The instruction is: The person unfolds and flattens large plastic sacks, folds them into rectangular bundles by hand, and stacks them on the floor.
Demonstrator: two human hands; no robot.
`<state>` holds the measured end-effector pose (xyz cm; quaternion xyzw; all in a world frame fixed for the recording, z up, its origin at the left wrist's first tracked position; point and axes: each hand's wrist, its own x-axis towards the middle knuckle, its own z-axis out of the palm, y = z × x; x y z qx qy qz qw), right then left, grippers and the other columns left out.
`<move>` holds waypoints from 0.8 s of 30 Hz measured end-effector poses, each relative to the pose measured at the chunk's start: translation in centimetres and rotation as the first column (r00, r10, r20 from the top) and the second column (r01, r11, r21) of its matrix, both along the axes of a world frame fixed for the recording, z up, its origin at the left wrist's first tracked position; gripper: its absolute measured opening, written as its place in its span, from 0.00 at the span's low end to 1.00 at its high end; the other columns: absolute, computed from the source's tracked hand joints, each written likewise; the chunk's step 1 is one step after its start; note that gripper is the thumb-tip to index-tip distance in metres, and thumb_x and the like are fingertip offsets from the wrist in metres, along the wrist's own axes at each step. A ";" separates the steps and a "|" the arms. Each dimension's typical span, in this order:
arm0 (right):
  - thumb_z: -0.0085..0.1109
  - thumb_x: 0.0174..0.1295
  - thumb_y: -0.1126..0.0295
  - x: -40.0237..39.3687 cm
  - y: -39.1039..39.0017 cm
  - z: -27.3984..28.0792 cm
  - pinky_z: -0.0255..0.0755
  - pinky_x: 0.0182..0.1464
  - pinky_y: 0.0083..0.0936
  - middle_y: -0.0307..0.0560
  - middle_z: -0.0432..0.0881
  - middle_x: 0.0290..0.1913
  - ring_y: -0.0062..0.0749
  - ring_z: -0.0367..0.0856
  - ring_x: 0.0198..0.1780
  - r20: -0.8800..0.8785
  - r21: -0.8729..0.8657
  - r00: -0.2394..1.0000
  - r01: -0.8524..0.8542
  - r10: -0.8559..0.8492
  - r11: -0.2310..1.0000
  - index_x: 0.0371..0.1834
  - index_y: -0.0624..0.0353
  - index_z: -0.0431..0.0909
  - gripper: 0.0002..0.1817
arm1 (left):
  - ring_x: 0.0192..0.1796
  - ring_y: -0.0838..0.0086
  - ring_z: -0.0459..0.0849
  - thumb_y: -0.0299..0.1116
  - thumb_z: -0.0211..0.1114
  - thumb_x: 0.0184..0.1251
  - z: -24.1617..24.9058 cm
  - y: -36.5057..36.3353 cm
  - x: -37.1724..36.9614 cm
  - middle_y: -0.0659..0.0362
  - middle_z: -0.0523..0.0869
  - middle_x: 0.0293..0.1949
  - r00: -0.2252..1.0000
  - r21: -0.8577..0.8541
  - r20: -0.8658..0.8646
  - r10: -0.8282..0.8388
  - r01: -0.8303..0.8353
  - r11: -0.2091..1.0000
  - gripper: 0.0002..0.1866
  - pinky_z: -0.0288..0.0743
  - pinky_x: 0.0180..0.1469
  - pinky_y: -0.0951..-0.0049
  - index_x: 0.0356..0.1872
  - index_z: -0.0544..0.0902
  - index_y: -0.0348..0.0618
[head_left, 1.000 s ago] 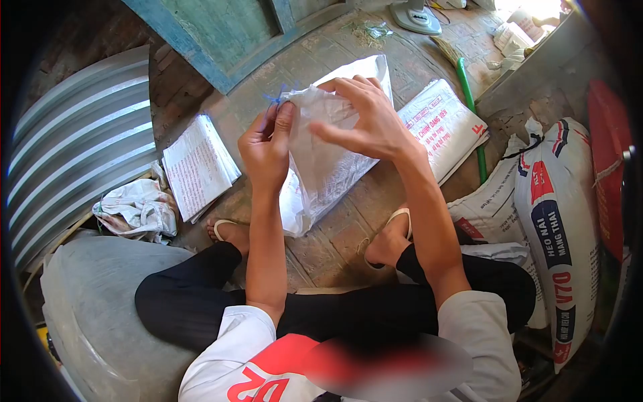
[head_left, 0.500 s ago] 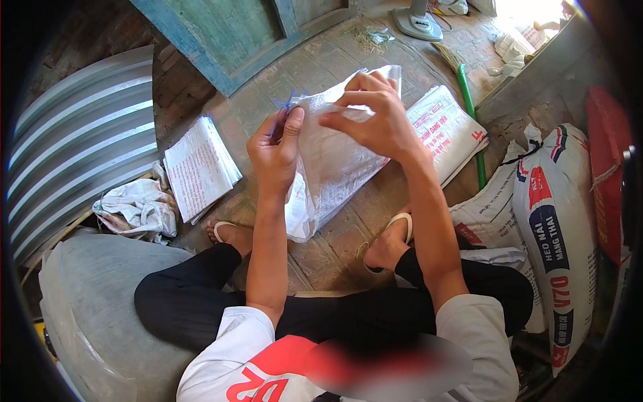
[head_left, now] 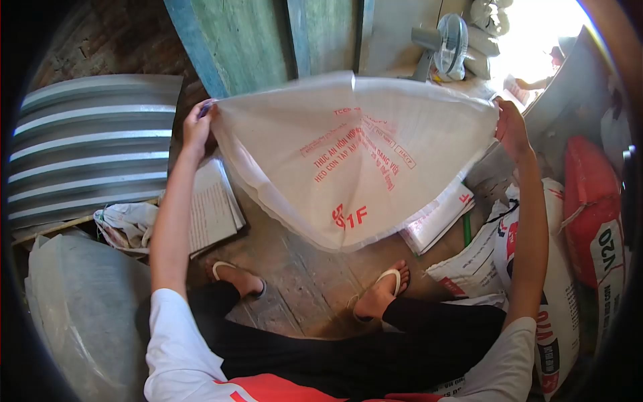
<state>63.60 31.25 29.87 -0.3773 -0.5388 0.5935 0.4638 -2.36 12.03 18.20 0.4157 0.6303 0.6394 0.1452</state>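
White sack (head_left: 268,127) stretches across upper centre
Left hand (head_left: 197,128) and right hand (head_left: 513,132), earlier close together, now grip its opposite ends.

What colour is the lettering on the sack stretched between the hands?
Red lettering on a white sack; the head view shows it best.

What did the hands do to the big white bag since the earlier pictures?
The hands moved far apart: the left hand outward to the left, the right hand outward to the right, now holding the other side of the white bag. The bag was bunched between them; now it is lifted and spread wide, showing red print. The left hand still holds on. The corrugated sheet stayed put.
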 end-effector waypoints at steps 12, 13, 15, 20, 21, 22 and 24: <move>0.77 0.56 0.63 -3.6 -2.1 1.6 0.61 0.34 0.19 0.27 0.66 0.25 0.12 0.63 0.31 0.668 0.565 0.665 -0.161 -0.334 0.810 0.22 0.53 0.68 0.21 | 0.40 0.74 0.84 0.44 0.62 0.73 8.8 -2.2 -2.1 0.58 0.86 0.37 0.749 0.196 -0.521 0.409 -0.362 0.911 0.14 0.76 0.46 0.72 0.47 0.82 0.43; 0.76 0.57 0.63 -3.7 -1.7 2.3 0.60 0.34 0.19 0.27 0.65 0.25 0.12 0.63 0.30 0.625 0.628 0.681 -0.149 -0.381 0.764 0.21 0.53 0.67 0.22 | 0.41 0.74 0.85 0.43 0.62 0.73 9.0 -2.7 -2.2 0.58 0.86 0.37 0.718 0.235 -0.514 0.470 -0.409 0.882 0.14 0.77 0.47 0.72 0.47 0.82 0.43; 0.75 0.58 0.63 -3.9 -1.1 3.5 0.60 0.33 0.19 0.27 0.63 0.24 0.12 0.62 0.30 0.524 0.742 0.718 -0.119 -0.459 0.660 0.21 0.52 0.64 0.24 | 0.43 0.76 0.85 0.40 0.63 0.73 9.6 -3.0 -3.4 0.59 0.87 0.38 0.783 0.321 -0.469 0.408 -0.279 0.905 0.13 0.77 0.48 0.74 0.50 0.82 0.45; 0.75 0.57 0.70 -6.3 -0.9 9.1 0.68 0.33 0.16 0.29 0.70 0.27 0.15 0.71 0.30 0.457 0.770 0.761 -0.079 -0.460 0.634 0.28 0.54 0.71 0.16 | 0.41 0.80 0.83 0.38 0.61 0.75 16.2 -5.9 -3.4 0.62 0.88 0.39 0.769 0.322 -0.512 0.382 -0.240 0.916 0.13 0.76 0.47 0.77 0.55 0.84 0.48; 0.74 0.58 0.70 -6.6 -0.8 10.2 0.68 0.32 0.16 0.30 0.71 0.28 0.15 0.72 0.30 0.460 0.747 0.778 -0.079 -0.428 0.660 0.29 0.54 0.72 0.15 | 0.41 0.80 0.83 0.38 0.60 0.75 17.7 -6.4 -3.8 0.63 0.88 0.39 0.752 0.332 -0.526 0.397 -0.248 0.910 0.13 0.76 0.47 0.77 0.54 0.84 0.48; 0.74 0.58 0.70 -6.7 -0.4 11.4 0.69 0.31 0.17 0.30 0.72 0.28 0.16 0.74 0.30 0.467 0.724 0.791 -0.085 -0.396 0.684 0.29 0.54 0.73 0.14 | 0.41 0.81 0.83 0.38 0.59 0.76 19.2 -6.8 -4.1 0.63 0.88 0.40 0.797 0.250 -0.471 0.379 -0.291 0.923 0.13 0.76 0.48 0.77 0.52 0.85 0.46; 0.72 0.61 0.65 -6.8 0.7 13.8 0.73 0.33 0.22 0.38 0.78 0.32 0.21 0.77 0.30 0.503 0.738 0.782 -0.166 -0.369 0.654 0.41 0.59 0.74 0.15 | 0.43 0.81 0.82 0.39 0.59 0.76 21.9 -7.6 -5.1 0.63 0.87 0.41 0.808 0.280 -0.475 0.348 -0.237 0.930 0.13 0.75 0.49 0.77 0.52 0.85 0.44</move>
